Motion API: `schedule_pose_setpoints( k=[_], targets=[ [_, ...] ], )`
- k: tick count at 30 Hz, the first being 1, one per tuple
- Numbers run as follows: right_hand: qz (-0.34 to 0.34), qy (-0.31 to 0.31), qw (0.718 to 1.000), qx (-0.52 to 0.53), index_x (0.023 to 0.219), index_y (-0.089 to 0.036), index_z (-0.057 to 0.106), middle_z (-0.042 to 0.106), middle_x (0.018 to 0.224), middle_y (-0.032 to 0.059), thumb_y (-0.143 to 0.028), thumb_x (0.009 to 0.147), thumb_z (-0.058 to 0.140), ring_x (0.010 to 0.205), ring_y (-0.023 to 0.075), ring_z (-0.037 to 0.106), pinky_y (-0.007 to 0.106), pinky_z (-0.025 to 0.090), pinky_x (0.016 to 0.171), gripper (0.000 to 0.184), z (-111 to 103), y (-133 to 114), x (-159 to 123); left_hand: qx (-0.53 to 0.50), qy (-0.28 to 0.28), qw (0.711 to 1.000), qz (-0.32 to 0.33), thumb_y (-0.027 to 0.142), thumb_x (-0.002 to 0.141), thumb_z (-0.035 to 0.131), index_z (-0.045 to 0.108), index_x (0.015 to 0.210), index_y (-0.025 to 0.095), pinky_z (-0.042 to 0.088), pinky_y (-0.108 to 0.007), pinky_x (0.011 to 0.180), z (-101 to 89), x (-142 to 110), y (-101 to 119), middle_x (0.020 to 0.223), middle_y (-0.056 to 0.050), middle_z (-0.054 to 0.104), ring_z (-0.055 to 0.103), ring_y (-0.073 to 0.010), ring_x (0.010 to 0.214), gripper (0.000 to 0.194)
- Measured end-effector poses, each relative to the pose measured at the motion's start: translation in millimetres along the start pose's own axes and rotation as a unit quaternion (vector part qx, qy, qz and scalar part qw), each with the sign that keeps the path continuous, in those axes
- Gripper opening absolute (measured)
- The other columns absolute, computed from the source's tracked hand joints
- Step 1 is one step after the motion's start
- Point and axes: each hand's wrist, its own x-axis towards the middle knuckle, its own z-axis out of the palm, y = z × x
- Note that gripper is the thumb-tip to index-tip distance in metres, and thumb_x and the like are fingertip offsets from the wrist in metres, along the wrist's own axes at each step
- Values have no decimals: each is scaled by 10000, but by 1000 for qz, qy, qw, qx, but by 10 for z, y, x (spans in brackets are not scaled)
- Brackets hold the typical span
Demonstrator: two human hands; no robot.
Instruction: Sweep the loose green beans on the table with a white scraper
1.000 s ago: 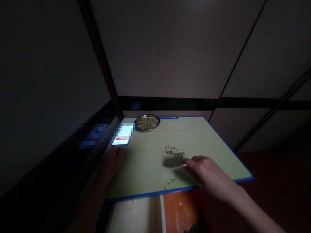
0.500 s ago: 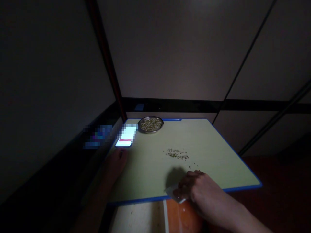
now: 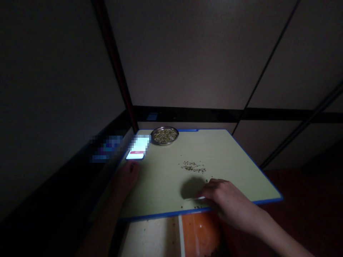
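My right hand is closed on a thin white card, pinched between thumb and fingers and held low over the table's front part. Small dark and green seeds or beans lie in a loose patch beyond it, and a few more are near the front edge. My left hand rests in shadow at the table's left edge, just below a lit phone. Its fingers look curled, and whatever they may grip is hidden. A round metal dish of similar green seeds sits at the far left.
The pale green tabletop has a blue rim. Below its front edge are an orange surface with dark bits at its lower right and a pale wooden one. Panelled walls stand behind and left.
My right hand has moved slightly away from the front edge, and the card has tipped to a thinner profile. Several seeds now show by that edge, and dark bits on the orange surface. The left hand stays put.
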Motion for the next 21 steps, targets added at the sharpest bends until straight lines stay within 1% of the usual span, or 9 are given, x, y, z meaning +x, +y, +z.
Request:
schedule_pose_setpoints(
  k=[2,5,9,15,18,21],
  targets=[
    [-14,0,1000,-6,913,-209,713,702,848,37,10,717,487,843,175,607,308,420,765,371,37,-58,95,0,-3,1000,-2,432,889,388,639,992,210,460,-292,686,-1,2,1,920,-84,722,668,-233,836,351],
    [-36,-2,999,-15,901,-213,718,701,819,41,-14,731,507,836,178,604,305,432,760,336,118,-126,198,1,-1,1000,2,436,891,385,635,990,209,464,-294,694,-15,-5,13,930,-89,723,668,-235,847,351],
    [-37,-6,999,-25,855,-221,718,700,795,40,-31,744,520,827,183,612,316,438,750,295,172,-132,198,-1,4,1000,4,445,888,391,634,997,218,466,-290,698,-28,-13,32,951,-87,728,668,-234,860,350],
    [2,-24,999,-35,819,-202,713,695,758,43,-6,711,524,769,173,622,307,417,700,293,61,-81,76,-1,-3,1000,-6,440,894,376,634,993,206,460,-300,680,-30,-18,50,905,-90,725,665,-239,822,362],
    [23,-38,998,-49,828,-202,707,706,783,43,-7,700,535,747,170,627,301,393,660,290,15,-72,40,6,-2,1000,-5,437,893,379,641,1002,205,461,-296,685,-31,-21,47,931,-90,727,667,-238,840,367],
    [39,-49,997,-51,839,-216,703,714,802,34,-9,703,538,746,167,632,298,371,645,298,-5,-54,15,5,-2,1000,-5,436,893,378,644,996,199,463,-288,676,-24,-15,31,904,-86,725,665,-230,818,371]
  ],
)
